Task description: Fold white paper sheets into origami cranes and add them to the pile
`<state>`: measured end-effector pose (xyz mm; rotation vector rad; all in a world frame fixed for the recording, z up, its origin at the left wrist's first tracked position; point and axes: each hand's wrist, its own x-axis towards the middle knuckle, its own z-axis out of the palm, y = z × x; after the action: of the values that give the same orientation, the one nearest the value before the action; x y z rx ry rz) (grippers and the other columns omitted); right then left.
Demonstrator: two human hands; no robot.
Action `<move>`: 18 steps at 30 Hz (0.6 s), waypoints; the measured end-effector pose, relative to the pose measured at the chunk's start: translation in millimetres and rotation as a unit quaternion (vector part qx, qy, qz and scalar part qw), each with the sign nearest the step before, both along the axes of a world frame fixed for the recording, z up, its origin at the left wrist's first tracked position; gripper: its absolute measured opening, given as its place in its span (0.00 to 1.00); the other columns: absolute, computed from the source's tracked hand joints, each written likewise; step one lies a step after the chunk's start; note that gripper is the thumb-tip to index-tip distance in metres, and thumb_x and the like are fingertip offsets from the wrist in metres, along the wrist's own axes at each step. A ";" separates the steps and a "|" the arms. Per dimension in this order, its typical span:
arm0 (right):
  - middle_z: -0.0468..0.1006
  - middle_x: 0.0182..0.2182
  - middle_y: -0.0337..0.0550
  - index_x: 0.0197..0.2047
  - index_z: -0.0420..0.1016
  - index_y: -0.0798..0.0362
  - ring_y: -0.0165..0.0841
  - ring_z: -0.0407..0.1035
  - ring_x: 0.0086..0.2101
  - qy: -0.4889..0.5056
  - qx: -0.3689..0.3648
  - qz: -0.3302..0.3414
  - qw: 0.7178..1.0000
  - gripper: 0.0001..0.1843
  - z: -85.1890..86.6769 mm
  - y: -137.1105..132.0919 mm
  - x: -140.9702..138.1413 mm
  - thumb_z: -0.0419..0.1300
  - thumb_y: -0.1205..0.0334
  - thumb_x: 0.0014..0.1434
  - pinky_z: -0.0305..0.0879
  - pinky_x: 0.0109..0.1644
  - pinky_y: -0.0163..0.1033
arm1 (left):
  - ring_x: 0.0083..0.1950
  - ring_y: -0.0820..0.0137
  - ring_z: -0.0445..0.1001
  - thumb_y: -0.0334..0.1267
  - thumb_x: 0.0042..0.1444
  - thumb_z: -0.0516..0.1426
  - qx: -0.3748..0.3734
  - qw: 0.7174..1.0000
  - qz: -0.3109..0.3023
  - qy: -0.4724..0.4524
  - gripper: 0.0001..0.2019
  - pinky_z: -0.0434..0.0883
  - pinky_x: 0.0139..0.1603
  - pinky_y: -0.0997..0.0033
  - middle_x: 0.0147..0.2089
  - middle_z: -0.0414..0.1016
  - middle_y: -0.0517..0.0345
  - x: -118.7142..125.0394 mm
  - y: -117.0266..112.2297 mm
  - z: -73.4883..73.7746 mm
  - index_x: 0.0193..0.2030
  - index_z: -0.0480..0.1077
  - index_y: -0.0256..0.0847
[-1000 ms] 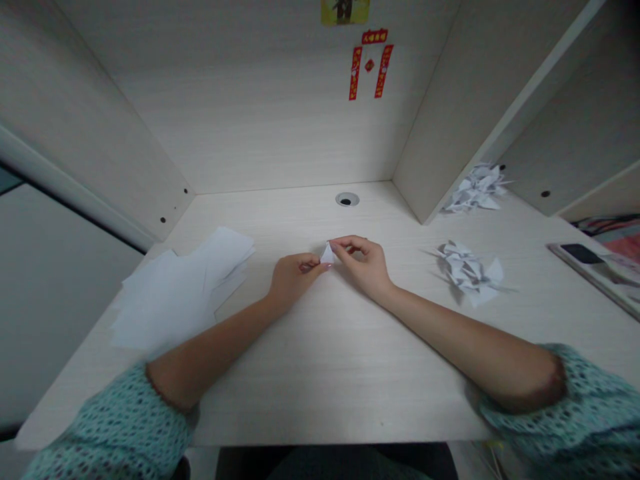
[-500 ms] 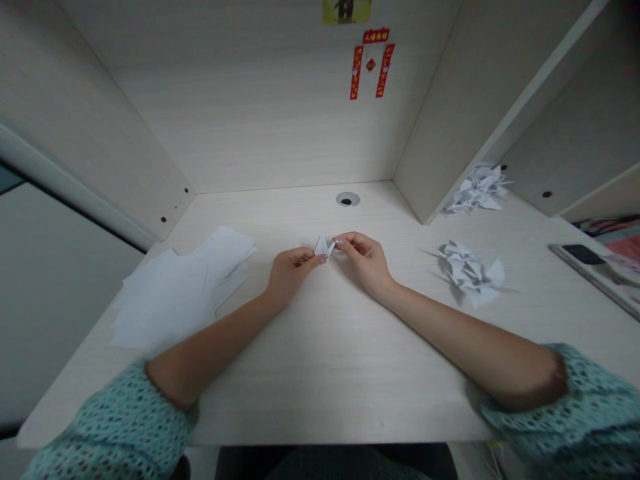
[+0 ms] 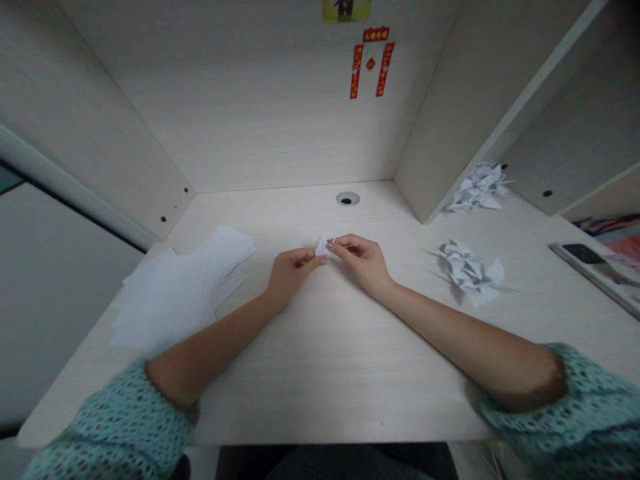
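A small folded white paper crane is held just above the middle of the desk, its pointed parts standing up. My left hand pinches its lower left side between thumb and fingers. From the right, my right hand pinches a narrow pointed part of the same paper, thumb and forefinger close against the body. The fingertips hide much of the folds. Both hands are closed, and both forearms rest low over the desk.
Loose white paper sheets lie stacked at left. Folded paper cranes are heaped at right, with another heap of cranes behind by the upright panel. A phone lies far right. A cable hole is at the back.
My right fingertips have moved slightly left, closer to the crane's body, and the pointed part that slanted outward is now mostly covered by them. My left hand has stayed nearly still.
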<state>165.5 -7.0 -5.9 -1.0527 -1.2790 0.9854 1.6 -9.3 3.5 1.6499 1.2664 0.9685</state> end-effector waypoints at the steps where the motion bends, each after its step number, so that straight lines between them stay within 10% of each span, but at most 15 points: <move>1: 0.82 0.34 0.44 0.30 0.80 0.50 0.36 0.73 0.35 0.004 -0.006 -0.005 1.000 0.10 -0.8 0.4 0.1 0.66 0.52 0.49 0.65 0.41 0.42 | 0.24 0.77 0.58 0.51 0.47 0.61 -0.001 1.000 0.002 -0.001 0.17 0.54 0.26 0.75 0.21 0.63 0.65 0.1 0.1 0.0 0.24 0.73 0.37; 18: 0.80 0.27 0.42 0.26 0.79 0.53 0.32 0.69 0.28 0.010 -0.022 -0.055 0.998 0.12 4.5 -3.8 -1.6 0.66 0.52 0.47 0.63 0.36 0.39 | 0.25 0.76 0.61 0.52 0.48 0.60 -0.012 0.999 0.010 -0.050 0.17 0.56 0.27 0.75 0.22 0.66 0.64 0.7 -0.9 2.8 0.24 0.73 0.37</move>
<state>163.8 -10.8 -1.4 -1.1332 -1.1755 0.9406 2.3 -10.1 6.4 1.5543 1.2253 1.0306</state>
